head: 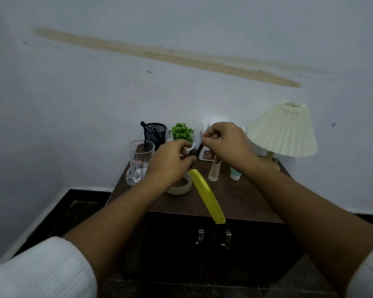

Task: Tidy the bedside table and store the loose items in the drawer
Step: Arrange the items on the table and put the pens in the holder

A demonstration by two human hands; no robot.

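Note:
My left hand (170, 164) and my right hand (226, 143) meet above the back of the dark brown bedside table (246, 203). Both pinch a small black item (198, 151) held between them; what it is cannot be told. A yellow comb (207, 195) lies diagonally on the table with its near end hanging over the front edge. A pale tape roll (181, 187) sits partly under my left wrist. A white tube (214, 172) and a teal-capped tube (235, 174) stand under my right hand.
A tall glass (140, 162) stands at the left edge, with a black mesh pen holder (156, 132) and a small green plant (181, 131) behind it. A small white device (206, 155) and a pleated lamp (282, 130) stand at the back right. Two metal door handles (213, 237) face me below.

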